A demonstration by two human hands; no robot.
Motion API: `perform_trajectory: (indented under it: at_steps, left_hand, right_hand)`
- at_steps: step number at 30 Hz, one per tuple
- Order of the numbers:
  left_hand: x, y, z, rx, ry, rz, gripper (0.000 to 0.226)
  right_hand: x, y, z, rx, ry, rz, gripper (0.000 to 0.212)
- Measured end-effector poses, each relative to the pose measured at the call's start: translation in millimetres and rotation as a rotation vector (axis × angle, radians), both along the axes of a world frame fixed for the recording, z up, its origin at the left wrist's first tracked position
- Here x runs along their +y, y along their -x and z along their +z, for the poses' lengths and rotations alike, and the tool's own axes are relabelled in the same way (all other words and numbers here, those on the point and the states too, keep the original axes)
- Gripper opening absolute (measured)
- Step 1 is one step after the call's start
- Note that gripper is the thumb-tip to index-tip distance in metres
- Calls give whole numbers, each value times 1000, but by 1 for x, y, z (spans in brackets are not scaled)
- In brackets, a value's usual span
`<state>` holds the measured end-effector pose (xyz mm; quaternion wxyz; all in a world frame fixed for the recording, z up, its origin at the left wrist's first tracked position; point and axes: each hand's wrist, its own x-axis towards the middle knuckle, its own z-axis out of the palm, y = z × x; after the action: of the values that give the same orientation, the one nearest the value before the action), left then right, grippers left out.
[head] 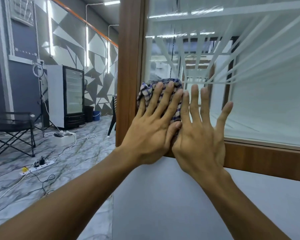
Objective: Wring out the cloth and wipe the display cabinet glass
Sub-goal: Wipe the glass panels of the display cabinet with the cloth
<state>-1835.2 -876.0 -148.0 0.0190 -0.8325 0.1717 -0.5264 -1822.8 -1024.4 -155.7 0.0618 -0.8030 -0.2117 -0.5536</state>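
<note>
The flat, spread left hand [152, 130] presses the blue-checked cloth [148, 91] on the cabinet glass [267, 104], wiping; the right hand [200, 135] lies flat and empty. Next, slide the cloth sideways.

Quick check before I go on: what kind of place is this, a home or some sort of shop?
Likely a shop or studio, not a home: a wood-framed display cabinet glass in front, a glass-door drinks fridge by the patterned wall, and a ring light on a stand with power strips on the marble floor.
</note>
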Motion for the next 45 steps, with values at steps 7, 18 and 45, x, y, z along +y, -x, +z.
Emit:
perform_trajectory:
  at_steps: [7, 18, 45]
  left_hand:
    - [-14, 2, 0, 18, 102, 10, 68]
    - [-16, -12, 7, -166, 162, 18, 76]
    - [-20, -39, 439, -342, 211, -52, 76]
  right_hand:
    - [-6, 1, 3, -12, -64, 99, 69]
    - [-6, -17, 52, -158, -4, 142, 84]
    - [-1, -36, 490, -186, 31, 227, 66]
